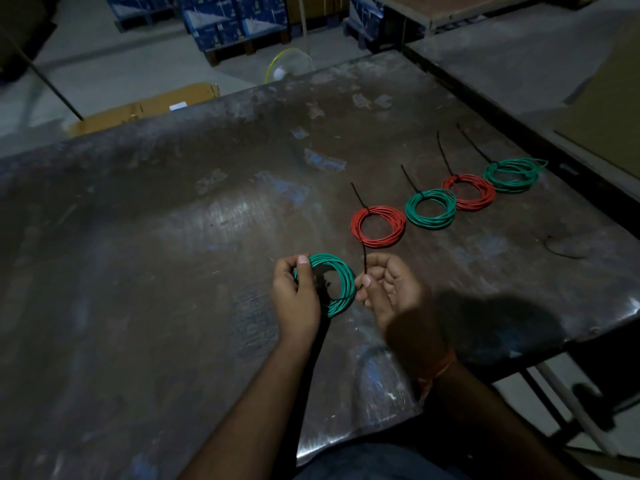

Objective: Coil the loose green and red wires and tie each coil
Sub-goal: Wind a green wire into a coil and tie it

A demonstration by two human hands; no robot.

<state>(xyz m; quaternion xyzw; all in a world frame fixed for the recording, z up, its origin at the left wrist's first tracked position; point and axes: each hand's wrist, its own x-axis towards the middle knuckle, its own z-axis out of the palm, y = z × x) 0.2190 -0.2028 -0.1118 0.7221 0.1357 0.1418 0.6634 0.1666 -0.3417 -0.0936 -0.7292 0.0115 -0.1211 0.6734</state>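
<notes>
My left hand (294,296) grips a green wire coil (341,282) by its left side, just above the dark metal table (173,254). My right hand (388,287) pinches a thin black tie (364,261) that stands up beside the coil's right edge. Behind them several tied coils lie in a diagonal row: a red coil (378,226), a green coil (431,208), a second red coil (469,192) and a far green coil (512,174), each with a black tie tail pointing away.
A loose black tie (564,251) lies near the table's right edge. A cardboard box (145,109) and blue cartons (235,19) stand on the floor beyond the table. A second table (519,64) adjoins at the back right.
</notes>
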